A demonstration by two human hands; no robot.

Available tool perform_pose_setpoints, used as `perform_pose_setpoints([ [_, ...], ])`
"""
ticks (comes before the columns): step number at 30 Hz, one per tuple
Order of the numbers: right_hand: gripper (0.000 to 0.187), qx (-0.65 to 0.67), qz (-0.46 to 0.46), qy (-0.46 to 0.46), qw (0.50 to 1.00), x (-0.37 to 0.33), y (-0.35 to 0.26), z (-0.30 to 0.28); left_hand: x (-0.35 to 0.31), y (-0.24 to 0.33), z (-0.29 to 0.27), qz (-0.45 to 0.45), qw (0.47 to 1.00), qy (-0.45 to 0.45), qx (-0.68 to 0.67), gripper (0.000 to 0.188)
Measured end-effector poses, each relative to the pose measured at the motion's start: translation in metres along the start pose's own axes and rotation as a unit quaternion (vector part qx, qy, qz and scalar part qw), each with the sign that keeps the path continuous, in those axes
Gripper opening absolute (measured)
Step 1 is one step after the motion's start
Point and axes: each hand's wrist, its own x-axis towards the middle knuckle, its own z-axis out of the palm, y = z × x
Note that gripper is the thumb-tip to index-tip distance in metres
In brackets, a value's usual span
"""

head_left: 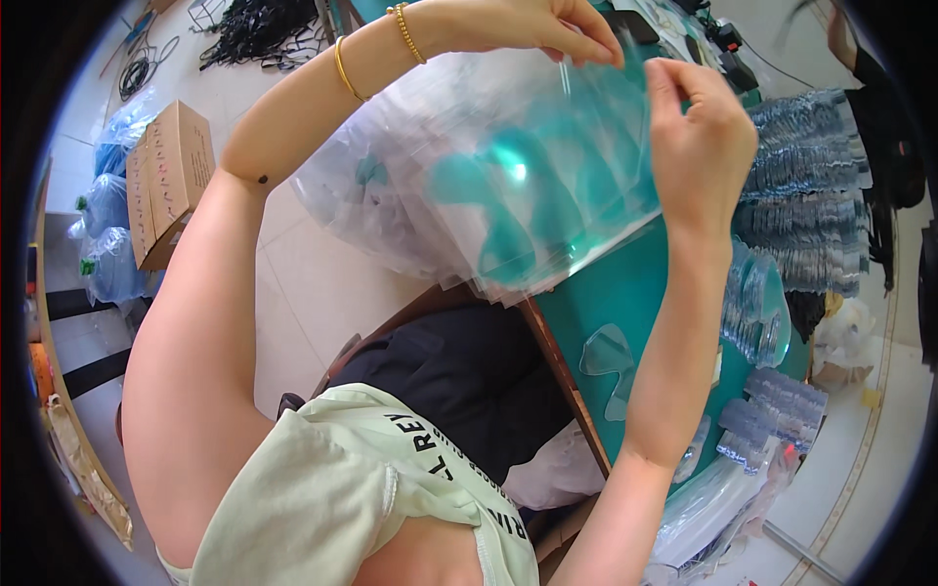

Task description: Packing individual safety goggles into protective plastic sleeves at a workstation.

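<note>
A stack of clear plastic sheets [410, 146] with teal-looking curved shapes showing through lies over the corner of the green table [596, 283]. My left hand [537, 24] reaches across the top of it, thumb and fingers pinched at the upper edge of the top sheet. Close by, my right hand [703, 137] is curled, thumb and forefinger together at the sheet's upper right corner. Glare and thin film make the exact grip hard to see. Below my right wrist, one loose clear curved plastic piece [608, 359] lies on the table.
Stacked clear plastic pieces [803, 230] line the table's right side, with smaller stacks [772, 410] nearer me. A dark phone-like object [633, 26] sits at the far edge. On the left floor stand a cardboard box [168, 186] and bagged bottles [106, 234]; black straps [259, 29] lie beyond.
</note>
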Motion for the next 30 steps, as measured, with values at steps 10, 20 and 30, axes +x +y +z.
perform_pose_setpoints([
  [10, 0.023, -0.024, 0.149, 0.179, 0.972, 0.002, -0.009, -0.037, 0.009, -0.154, -0.076, 0.145, 0.872, 0.291, 0.366, 0.022],
  [20, 0.009, -0.218, -0.082, 0.211, 0.949, -0.02, 0.001, -0.068, 0.019, -0.006, 0.006, -0.028, 0.975, 0.155, -0.154, 0.04],
  [30, 0.026, 0.039, 0.033, 0.01, 0.999, -0.137, -0.03, -0.119, -0.055, 0.067, 0.166, -0.028, 0.912, 0.06, -0.405, 0.023],
])
